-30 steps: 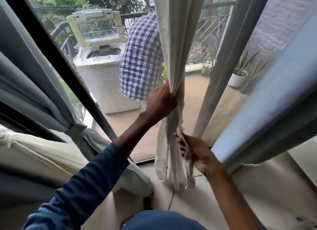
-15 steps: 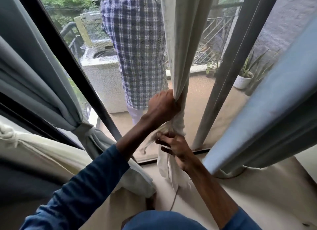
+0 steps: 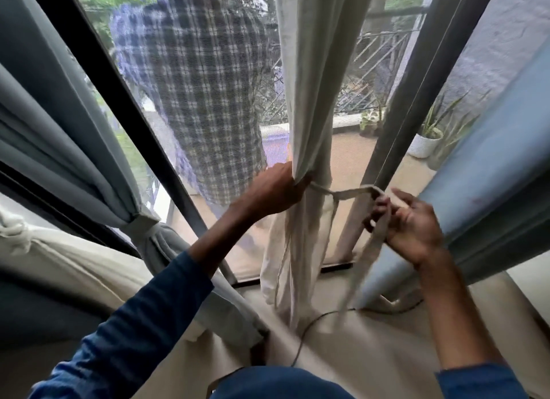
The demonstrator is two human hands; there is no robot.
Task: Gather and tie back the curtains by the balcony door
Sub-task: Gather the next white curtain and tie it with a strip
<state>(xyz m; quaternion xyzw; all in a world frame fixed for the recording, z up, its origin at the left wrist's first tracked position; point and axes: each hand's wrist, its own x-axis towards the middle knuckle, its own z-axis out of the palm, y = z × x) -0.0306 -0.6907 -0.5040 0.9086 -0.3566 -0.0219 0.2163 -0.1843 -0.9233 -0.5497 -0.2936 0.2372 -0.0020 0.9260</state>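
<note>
— Curtain position first: where does the cream curtain (image 3: 306, 101) sit?

— It hangs in the middle of the balcony doorway, just left of the dark door frame (image 3: 416, 107). It is bunched into one narrow column, and its hem reaches the floor (image 3: 387, 339).

— And the hands?

— The left hand (image 3: 278, 189) is clenched round the gathered folds at the waist of the bundle. I judge that this keeps them from spreading while the knot is made. The right hand (image 3: 413, 223) has its fingers curled round the tie strip (image 3: 348, 192), which runs taut from the bundle out to the right, then drops slack toward the floor.

— Why pull it sideways?

— Probably to cinch the wrap tight against the left hand's grip before knotting.

— How does the fabric look?

— Pale and thin, creased into long vertical pleats, pinched tight at the grip and looser below. The grey-blue curtain (image 3: 59, 125) at the left is already tied back; this one is not yet knotted.
</note>
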